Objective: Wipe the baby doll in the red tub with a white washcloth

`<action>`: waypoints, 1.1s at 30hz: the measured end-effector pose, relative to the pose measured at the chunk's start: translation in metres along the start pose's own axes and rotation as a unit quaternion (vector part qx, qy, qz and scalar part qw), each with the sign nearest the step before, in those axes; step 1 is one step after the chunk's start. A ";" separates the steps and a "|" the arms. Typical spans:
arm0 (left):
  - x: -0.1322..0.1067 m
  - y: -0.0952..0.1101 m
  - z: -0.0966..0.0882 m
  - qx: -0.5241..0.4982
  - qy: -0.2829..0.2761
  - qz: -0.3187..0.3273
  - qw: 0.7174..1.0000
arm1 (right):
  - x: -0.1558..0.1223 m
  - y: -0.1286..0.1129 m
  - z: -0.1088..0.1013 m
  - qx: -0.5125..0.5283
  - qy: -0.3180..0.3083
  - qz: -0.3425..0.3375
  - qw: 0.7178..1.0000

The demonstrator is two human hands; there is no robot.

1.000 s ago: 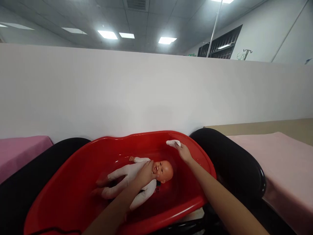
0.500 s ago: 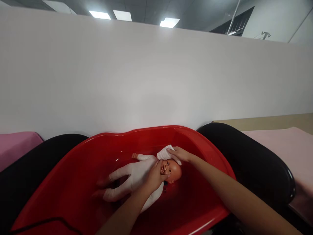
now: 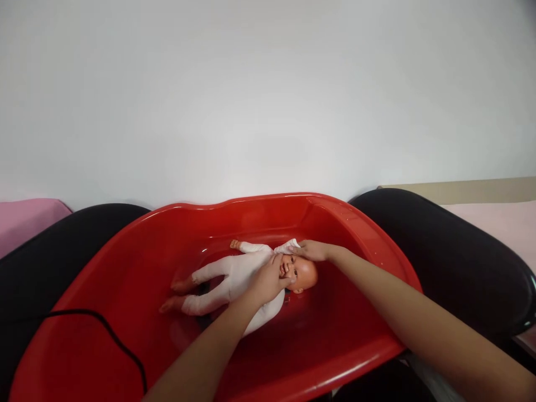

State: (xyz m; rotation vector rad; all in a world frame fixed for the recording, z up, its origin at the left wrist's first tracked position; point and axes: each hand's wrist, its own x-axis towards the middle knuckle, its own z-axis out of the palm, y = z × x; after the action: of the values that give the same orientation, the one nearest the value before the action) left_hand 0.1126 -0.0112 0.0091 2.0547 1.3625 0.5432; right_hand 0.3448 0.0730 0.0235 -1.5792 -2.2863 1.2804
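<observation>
A baby doll (image 3: pixel 234 276) in a white suit lies on its back in a red plastic tub (image 3: pixel 360 223), head to the right. My left hand (image 3: pixel 268 279) grips the doll at the chin and neck, fingers curled round it. Against the far side of the doll's face my right hand (image 3: pixel 312 251) presses a small white cloth (image 3: pixel 287 247), fingers closed on it.
A black tub surround (image 3: pixel 452 251) flanks the red tub on both sides. A black cable (image 3: pixel 104 329) runs over the tub's near left rim. A white partition wall (image 3: pixel 268 100) rises just behind. Pink cloth (image 3: pixel 25 220) lies at far left and at right.
My right hand brought the white cloth from the tub's far rim down to the doll's face. The view tilted down, so the ceiling left the picture. My left hand stayed on the doll.
</observation>
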 end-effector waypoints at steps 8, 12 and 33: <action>-0.003 0.002 0.006 -0.053 -0.007 0.022 0.998 | -0.003 0.014 -0.013 0.007 -0.023 0.018 1.000; -0.002 -0.005 0.014 -0.081 0.004 0.059 0.995 | -0.008 -0.007 -0.005 0.083 0.012 -0.028 0.996; 0.003 -0.004 0.007 -0.017 -0.039 0.029 0.999 | -0.017 0.021 -0.031 -0.037 -0.063 0.069 0.995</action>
State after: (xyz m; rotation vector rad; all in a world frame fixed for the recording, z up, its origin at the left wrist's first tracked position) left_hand 0.1158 -0.0089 0.0011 2.0703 1.2442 0.5028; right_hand 0.3833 0.0796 0.0358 -1.7560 -2.3618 1.3798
